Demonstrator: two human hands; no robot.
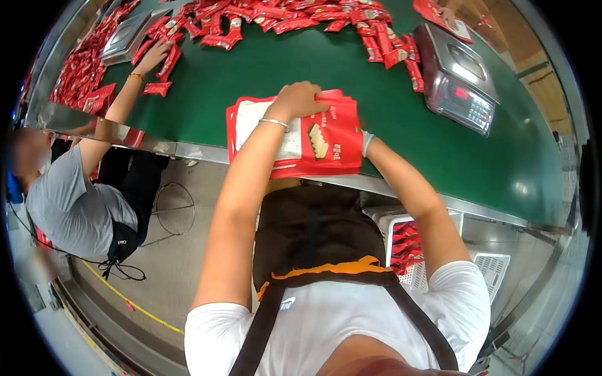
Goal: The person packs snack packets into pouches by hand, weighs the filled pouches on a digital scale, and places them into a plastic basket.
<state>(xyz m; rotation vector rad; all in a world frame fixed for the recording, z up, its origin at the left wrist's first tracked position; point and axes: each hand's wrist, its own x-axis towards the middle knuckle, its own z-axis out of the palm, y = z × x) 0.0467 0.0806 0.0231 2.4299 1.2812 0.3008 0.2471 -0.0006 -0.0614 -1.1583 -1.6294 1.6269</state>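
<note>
At twelve o'clock, red bags [342, 125] lie at the edge of the green worktop [276, 69]. The left hand [300, 100] rests upon them; the right hand [368, 141], mostly hidden, is at their three-o'clock side. Whether either grasps, I cannot tell.

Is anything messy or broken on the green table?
I see nothing clearly broken. The stack of red bags under the left hand looks a bit askew, because its left edges don't line up. The small red packets lie jumbled across the table's far side, which looks messy.
</note>
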